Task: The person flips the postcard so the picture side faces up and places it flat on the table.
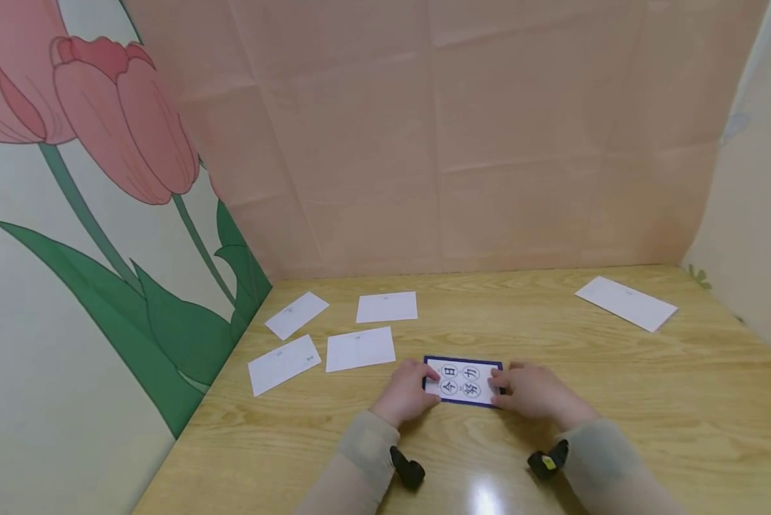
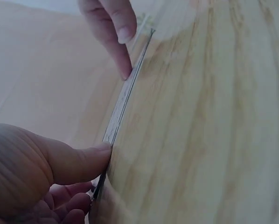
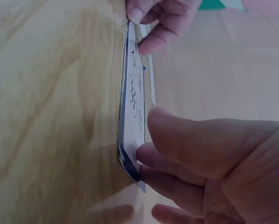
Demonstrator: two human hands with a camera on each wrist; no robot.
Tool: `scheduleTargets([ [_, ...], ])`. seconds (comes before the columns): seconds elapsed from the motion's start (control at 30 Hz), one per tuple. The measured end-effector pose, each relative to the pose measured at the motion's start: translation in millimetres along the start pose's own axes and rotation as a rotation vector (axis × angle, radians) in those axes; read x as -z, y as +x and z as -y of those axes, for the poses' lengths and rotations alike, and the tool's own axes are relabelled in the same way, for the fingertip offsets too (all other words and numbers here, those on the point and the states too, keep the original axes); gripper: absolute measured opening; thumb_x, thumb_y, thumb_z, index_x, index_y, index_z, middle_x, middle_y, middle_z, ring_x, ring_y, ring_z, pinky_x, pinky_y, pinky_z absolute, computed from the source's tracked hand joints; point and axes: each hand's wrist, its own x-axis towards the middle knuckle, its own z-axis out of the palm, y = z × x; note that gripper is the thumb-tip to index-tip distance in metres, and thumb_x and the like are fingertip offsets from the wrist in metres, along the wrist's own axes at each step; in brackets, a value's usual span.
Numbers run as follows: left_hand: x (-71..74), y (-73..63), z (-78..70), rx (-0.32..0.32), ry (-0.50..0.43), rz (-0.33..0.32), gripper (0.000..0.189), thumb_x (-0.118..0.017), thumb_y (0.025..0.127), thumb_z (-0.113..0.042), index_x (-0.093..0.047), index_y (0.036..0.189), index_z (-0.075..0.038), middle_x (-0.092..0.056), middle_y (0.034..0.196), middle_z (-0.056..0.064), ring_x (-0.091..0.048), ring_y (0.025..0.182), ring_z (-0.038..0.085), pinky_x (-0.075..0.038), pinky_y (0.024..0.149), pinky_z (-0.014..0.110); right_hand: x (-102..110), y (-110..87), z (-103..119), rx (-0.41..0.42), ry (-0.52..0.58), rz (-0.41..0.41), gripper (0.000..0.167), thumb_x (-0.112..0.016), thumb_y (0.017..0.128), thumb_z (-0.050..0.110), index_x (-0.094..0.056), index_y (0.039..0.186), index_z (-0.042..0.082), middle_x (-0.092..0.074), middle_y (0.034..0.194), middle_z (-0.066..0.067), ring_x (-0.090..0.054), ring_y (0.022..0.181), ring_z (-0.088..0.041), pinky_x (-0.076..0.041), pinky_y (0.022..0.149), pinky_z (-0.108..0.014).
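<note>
Our left hand point(image 1: 408, 390) pinches the blue-edged card point(image 1: 460, 381) by its left end, central on the desk point(image 1: 469, 443); our right hand point(image 1: 536, 390), thumb raised, touches the right end. Likely light, bendable: hold opposite edges.

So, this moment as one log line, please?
left hand: holds printed card, left end; right hand: touches its right end; white cards: on table

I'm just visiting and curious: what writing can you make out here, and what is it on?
"今日": circled characters, on the blue-edged card
"努力": circled characters, on the same card
Too small to read: the tiny print beside those characters, and the faint marks on the white cards.
</note>
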Motion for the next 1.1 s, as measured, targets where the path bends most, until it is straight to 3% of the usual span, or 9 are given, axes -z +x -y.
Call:
scheduleTargets([
  [0.27,6.6,0.3,-9.1,-0.069,0.162,0.01,0.023,-0.078,0.08,-0.018,-0.069,0.102,-0.017,-0.055,0.112,0.003,-0.051,0.102,0.017,-0.041,0.096,0.032,-1,-10.1,9,0.042,-0.097,0.009,0.036,-0.07,0.086,0.035,-0.071,0.115,0.014,-0.062,0.127,-0.012,-0.043,0.127,-0.046,-0.026,0.101,-0.067],
  [0.6,8.6,2.1,-16.7,-0.04,0.271,-0.013,0.029,-0.076,0.083,-0.018,-0.068,0.111,-0.013,-0.055,0.108,0.002,-0.05,0.099,0.016,-0.042,0.092,0.029,3,-27.3,27,0.073,-0.149,0.066,0.034,-0.072,0.084,0.037,-0.073,0.11,0.015,-0.067,0.119,-0.005,-0.044,0.128,-0.04,-0.028,0.104,-0.059],
  [0.73,7.6,3.0,-18.0,-0.026,0.268,-0.014,0.026,-0.075,0.084,-0.019,-0.068,0.109,-0.014,-0.055,0.107,0.001,-0.049,0.098,0.016,-0.043,0.09,0.029,3,-33.2,34,0.094,-0.133,0.098,0.033,-0.071,0.084,0.037,-0.073,0.109,0.017,-0.067,0.118,-0.005,-0.047,0.126,-0.038,-0.026,0.106,-0.058],
  [0.9,5.7,4.6,-21.0,0.001,0.258,0.002,0.024,-0.073,0.086,-0.021,-0.068,0.108,-0.017,-0.055,0.108,0.0,-0.049,0.099,0.016,-0.043,0.09,0.029,1,-38.0,42,0.141,-0.147,0.122,0.032,-0.071,0.083,0.037,-0.074,0.107,0.016,-0.069,0.11,-0.007,-0.061,0.106,-0.03,-0.032,0.103,-0.055],
  [1.03,2.5,7.2,-23.3,-0.007,0.28,0.002,0.024,-0.072,0.087,-0.022,-0.068,0.11,-0.018,-0.055,0.107,0.0,-0.05,0.1,0.016,-0.043,0.091,0.029,-1,-42.6,50,0.102,-0.125,0.123,0.035,-0.072,0.082,0.038,-0.073,0.109,0.016,-0.071,0.1,-0.004,-0.061,0.089,-0.025,-0.04,0.093,-0.051],
  [1.1,0.2,7.8,-24.9,-0.014,0.289,0.005,0.026,-0.071,0.088,-0.023,-0.068,0.113,-0.018,-0.056,0.109,0.0,-0.05,0.103,0.017,-0.042,0.093,0.03,-2,-44.9,55,0.072,-0.096,0.133,0.038,-0.073,0.082,0.039,-0.072,0.112,0.016,-0.071,0.101,-0.004,-0.061,0.089,-0.025,-0.043,0.089,-0.049],
])
